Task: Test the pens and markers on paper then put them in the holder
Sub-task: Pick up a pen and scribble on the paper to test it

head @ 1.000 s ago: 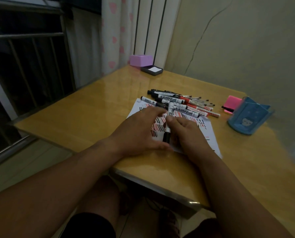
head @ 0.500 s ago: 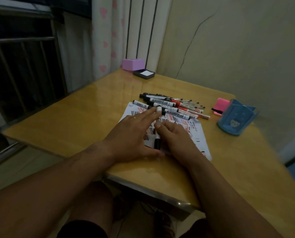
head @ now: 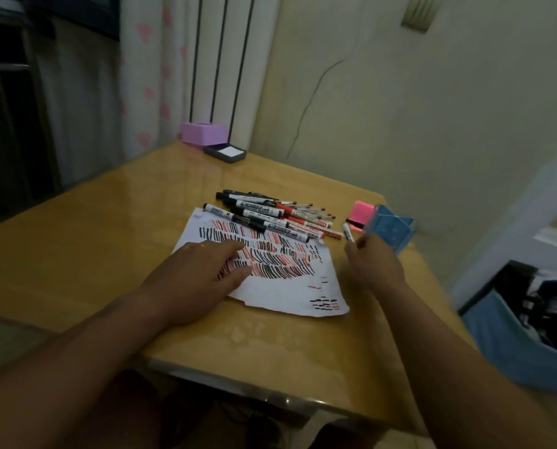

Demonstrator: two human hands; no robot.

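A white sheet of paper (head: 280,286) covered in black and red strokes lies on the wooden table (head: 108,254). My left hand (head: 202,273) rests flat on its left part, fingers straight. My right hand (head: 374,264) grips a white marker (head: 347,232), its end sticking up and left, just in front of the blue pen holder (head: 390,231). A pile of markers and pens (head: 270,215) lies along the paper's far edge.
A pink sticky-note block (head: 363,212) sits left of the holder. A purple box (head: 202,132) and a dark tray with white paper (head: 225,152) stand at the table's far corner. A blue bin (head: 523,335) is on the floor to the right.
My right hand lifted the marker off the paper and carried it right, toward the blue holder. My left hand stayed on the sheet. The camera turned right.
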